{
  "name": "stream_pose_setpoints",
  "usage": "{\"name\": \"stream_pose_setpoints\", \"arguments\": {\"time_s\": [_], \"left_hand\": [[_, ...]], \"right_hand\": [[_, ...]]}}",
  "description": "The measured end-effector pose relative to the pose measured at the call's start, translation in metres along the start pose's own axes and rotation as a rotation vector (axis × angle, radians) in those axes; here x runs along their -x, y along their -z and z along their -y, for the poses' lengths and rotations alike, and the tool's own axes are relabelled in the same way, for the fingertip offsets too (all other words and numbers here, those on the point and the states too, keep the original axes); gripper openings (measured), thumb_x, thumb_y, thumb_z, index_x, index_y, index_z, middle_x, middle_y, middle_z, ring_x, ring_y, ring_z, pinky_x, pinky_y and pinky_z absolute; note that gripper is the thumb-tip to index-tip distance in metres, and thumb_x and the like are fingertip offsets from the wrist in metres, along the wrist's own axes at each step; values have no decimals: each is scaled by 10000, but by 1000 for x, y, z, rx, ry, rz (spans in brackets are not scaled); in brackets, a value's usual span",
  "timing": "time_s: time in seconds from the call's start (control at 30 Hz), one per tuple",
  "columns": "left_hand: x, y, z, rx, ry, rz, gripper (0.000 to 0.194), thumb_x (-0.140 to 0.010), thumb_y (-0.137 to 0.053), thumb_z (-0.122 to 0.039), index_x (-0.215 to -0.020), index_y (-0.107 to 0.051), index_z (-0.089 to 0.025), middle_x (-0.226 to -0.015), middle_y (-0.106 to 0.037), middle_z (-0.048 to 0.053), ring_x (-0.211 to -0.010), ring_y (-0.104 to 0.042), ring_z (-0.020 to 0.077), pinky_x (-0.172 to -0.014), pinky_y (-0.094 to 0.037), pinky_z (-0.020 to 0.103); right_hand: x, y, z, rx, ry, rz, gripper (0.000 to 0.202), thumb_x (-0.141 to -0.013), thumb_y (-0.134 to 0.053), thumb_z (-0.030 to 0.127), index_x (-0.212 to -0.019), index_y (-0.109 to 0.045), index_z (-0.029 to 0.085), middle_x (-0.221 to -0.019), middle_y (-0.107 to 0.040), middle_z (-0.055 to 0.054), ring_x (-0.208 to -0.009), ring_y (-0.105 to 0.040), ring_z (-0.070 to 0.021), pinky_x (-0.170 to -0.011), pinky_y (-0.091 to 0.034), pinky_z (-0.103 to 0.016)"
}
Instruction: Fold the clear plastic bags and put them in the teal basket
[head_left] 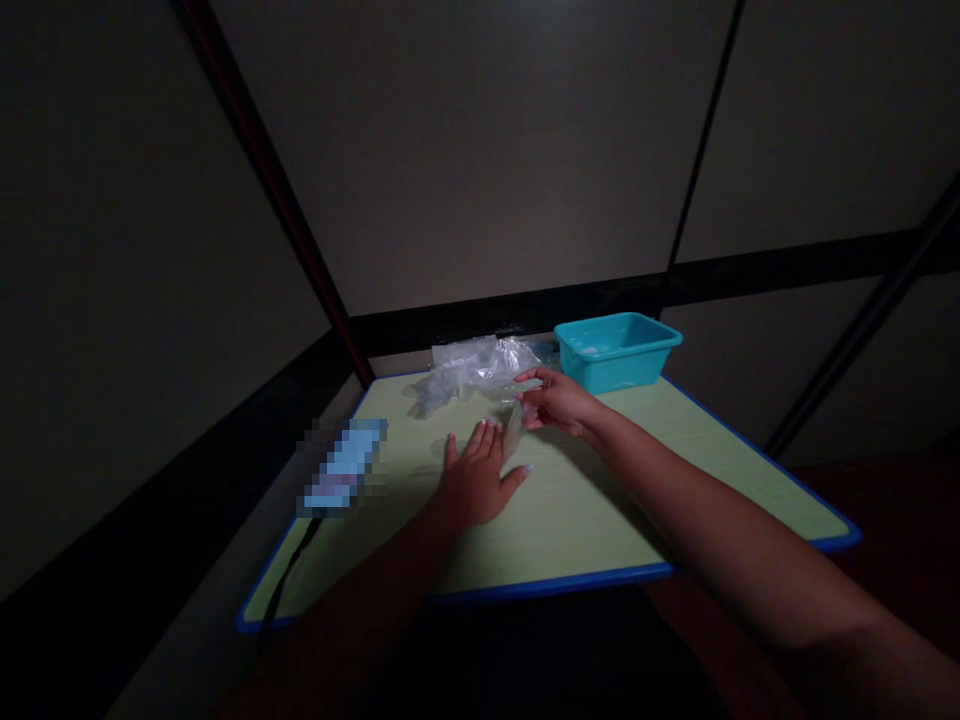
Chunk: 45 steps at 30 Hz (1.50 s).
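My left hand [478,478] lies flat on the pale green table [570,520], its fingers spread over the near part of a thin, clear plastic bag [513,430]. Just to the right and farther back, my right hand [553,402] is closed, thumb and fingers pinching the raised edge of that bag. Behind both hands is a crumpled heap of clear plastic bags [480,365]. Whether the pinched bag is joined to the heap, I cannot tell.
A turquoise plastic basin [624,365] stands at the back right of the table, with something pale inside. On the left edge lies a blurred-out, phone-like light blue object [345,466] with a dark cord [289,570]. Panelled walls [487,180] rise behind and to the left.
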<state>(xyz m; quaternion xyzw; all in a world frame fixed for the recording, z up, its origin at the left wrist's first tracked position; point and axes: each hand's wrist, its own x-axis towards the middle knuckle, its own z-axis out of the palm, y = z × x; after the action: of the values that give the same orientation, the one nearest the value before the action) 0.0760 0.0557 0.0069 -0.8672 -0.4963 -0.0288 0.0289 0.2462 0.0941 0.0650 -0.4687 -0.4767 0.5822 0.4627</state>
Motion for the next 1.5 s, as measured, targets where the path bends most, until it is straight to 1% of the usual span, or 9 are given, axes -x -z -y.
{"name": "stream_pose_setpoints", "arguments": {"time_s": [0.23, 0.5, 0.63, 0.73, 0.9, 1.07, 1.2, 1.33, 1.5], "left_hand": [[2, 6, -2, 6, -86, -36, 664, -918, -247, -549, -1467, -164, -186, -1516, -227, 98, -1414, -78, 261, -1086, -29, 605], [-1, 0, -2, 85, -15, -79, 486, -949, -269, -423, -1361, -410, -205, -1411, -442, 83, -1358, -280, 222, -1114, -69, 545], [-3, -3, 0, 105, 17, -70, 420, -953, -275, -324, -1249, -539, -186, -1340, -524, 94, -1289, -394, 234, -1107, -76, 555], [-4, -4, 3, 130, 20, -61, 415, -956, -260, -279, -1224, -559, -174, -1340, -522, 104, -1310, -366, 240, -1091, -84, 586], [-6, -5, 6, 185, 88, -92, 431, -966, -228, -250, -1255, -539, -177, -1398, -454, 101, -1376, -240, 248, -1079, -121, 591], [-7, -14, 12, 115, 63, -126, 436, -956, -244, -206, -1270, -544, -157, -1268, -577, 143, -1315, -348, 309, -1052, -145, 633], [-6, -21, 17, 90, 21, -176, 430, -939, -279, -193, -1283, -538, -177, -1194, -627, 144, -1312, -354, 313, -1060, -117, 633], [-6, -14, 15, 204, 32, -171, 463, -945, -253, -238, -1371, -430, -202, -1376, -470, 147, -1384, -194, 319, -1044, -113, 656], [-6, -6, 9, 268, 95, -153, 469, -944, -272, -292, -1397, -381, -245, -1525, -163, 111, -1405, -51, 318, -1011, -164, 677]], "right_hand": [[-3, -6, -10, -121, 70, 43, 326, -722, -584, 79, -998, -457, 197, -539, -589, 72, -396, -540, -88, -425, -473, -196], [-1, -24, -22, -180, 190, 49, 289, -742, -629, 128, -975, -469, 189, -529, -576, 85, -467, -583, -91, -492, -491, -195], [-3, -18, -24, -201, 133, 220, 298, -786, -623, 147, -1050, -490, 186, -675, -664, 19, -517, -625, -104, -524, -499, -208], [-5, -5, -20, -234, 69, 362, 225, -904, -499, 286, -1100, -501, 177, -790, -694, -45, -570, -649, -124, -547, -511, -238], [-12, 21, -11, -289, 21, 349, 508, -968, -161, 475, -1072, -540, 152, -685, -657, -48, -506, -609, -136, -496, -507, -268], [-17, 32, -13, -217, 33, 264, 223, -912, -355, 162, -1031, -543, 155, -813, -641, -33, -532, -602, -107, -474, -521, -252], [-21, 33, -23, -108, 2, 470, 403, -713, -533, 12, -1082, -523, 173, -1173, -576, -74, -659, -659, -129, -488, -553, -257], [-25, 29, -36, -83, -37, 657, 604, -600, -638, 9, -1147, -482, 212, -1250, -544, -76, -676, -678, -154, -454, -546, -226], [-30, 23, -46, -86, -66, 626, 641, -579, -704, 34, -1147, -467, 215, -973, -656, -8, -642, -684, -165, -434, -529, -191]]}}
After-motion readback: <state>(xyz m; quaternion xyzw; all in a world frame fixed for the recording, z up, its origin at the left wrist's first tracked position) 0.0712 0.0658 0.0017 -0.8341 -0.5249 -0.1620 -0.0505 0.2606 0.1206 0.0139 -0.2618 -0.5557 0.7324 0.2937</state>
